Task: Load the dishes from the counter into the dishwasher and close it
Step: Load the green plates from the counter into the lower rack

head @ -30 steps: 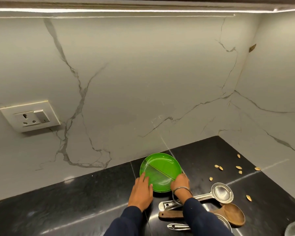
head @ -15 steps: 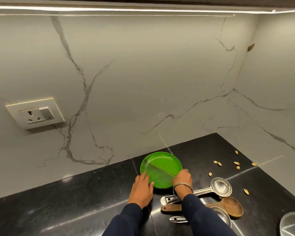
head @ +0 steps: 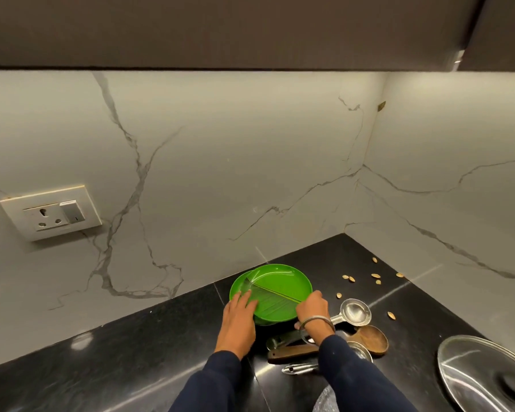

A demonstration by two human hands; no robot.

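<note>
Two green plates are stacked on the black counter near the wall corner. The top green plate (head: pixel 280 288) is tilted and shifted right, and a sliver of the lower green plate (head: pixel 238 285) shows at its left. My right hand (head: pixel 313 307) grips the top plate's right rim with curled fingers. My left hand (head: pixel 239 318) lies flat with straight fingers on the left edge of the plates. The dishwasher is not in view.
A steel ladle (head: pixel 355 312), a wooden spoon (head: pixel 372 339) and a second steel ladle (head: pixel 359 352) lie right of the plates, under my right wrist. A steel lid (head: pixel 482 373) sits at the lower right. Several seeds (head: pixel 375 275) dot the corner. A wall socket (head: pixel 51 212) is at the left.
The top plate's right side has come up and slid right, uncovering the lower plate's left edge. My right hand now curls round the rim. The camera has tilted up.
</note>
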